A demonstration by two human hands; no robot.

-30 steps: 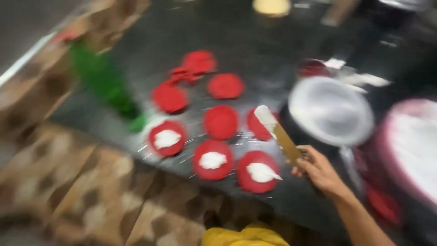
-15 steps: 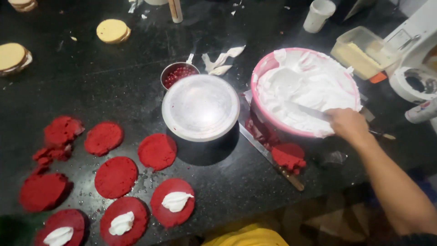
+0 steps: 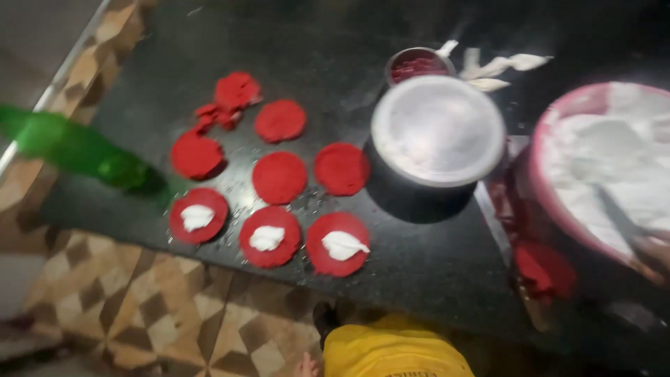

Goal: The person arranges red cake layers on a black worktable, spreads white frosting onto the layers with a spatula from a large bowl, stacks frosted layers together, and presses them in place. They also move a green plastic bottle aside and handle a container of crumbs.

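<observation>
Head view, blurry. Right hand [image 3: 654,253] is showing only as a blurred sliver at the right edge, sitting at the rim of the large pink-rimmed bowl of white cream [image 3: 607,167]; a dark thin tool [image 3: 614,213] is lying across the cream toward it, but can't tell whether the fingers are gripping it. Left hand is out of frame.

Bowl is sitting at the right side of the black stone table [image 3: 293,42]. Just left of it a round metal pot with a whitish inside [image 3: 437,132] is standing; behind that, a small metal cup of red crumbs [image 3: 417,65] and some white paper scraps [image 3: 499,65].

Flat red round cake discs [image 3: 279,177] are lying spread over the table's left-centre. The three nearest the front edge are each carrying a white cream dollop [image 3: 267,238]. Red crumbly bits [image 3: 544,269] are lying below the bowl. A blurred green bottle [image 3: 77,148] is lying at the far left edge. A yellow garment [image 3: 394,352] is showing at bottom, over the patterned tile floor [image 3: 153,314].
</observation>
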